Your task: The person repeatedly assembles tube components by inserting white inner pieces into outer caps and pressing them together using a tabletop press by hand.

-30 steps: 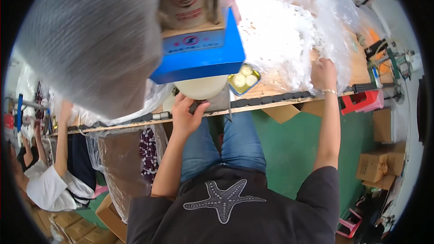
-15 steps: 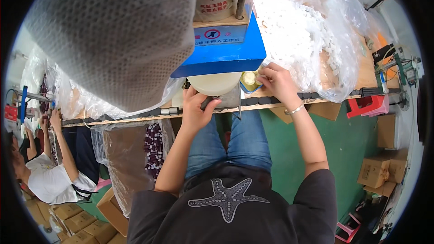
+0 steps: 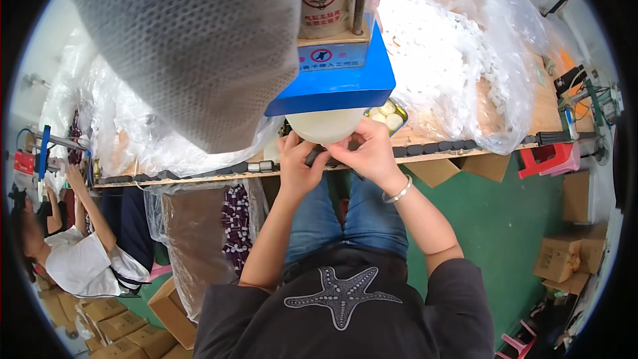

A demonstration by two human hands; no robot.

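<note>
Blue machine [image 3: 349,86], red-ringed label [image 3: 321,55]; left hand [image 3: 298,167], right hand [image 3: 373,153] below

A blue machine [image 3: 335,90] and cartons [image 3: 558,258] show a workshop.

The person wears a charcoal T-shirt [image 3: 399,332], its front printed with a large grey starfish [image 3: 342,296] outlined in white (five uneven arms, each with a row of pale dots along it). The short sleeves [image 3: 458,302] are the same plain dark cloth, leaving the forearms bare. A slim, pale metallic bracelet [image 3: 398,190] circles the wrist below the right hand [image 3: 372,153]. Blue denim jeans [image 3: 379,216], faded lighter along the thighs, cover the legs.
</note>
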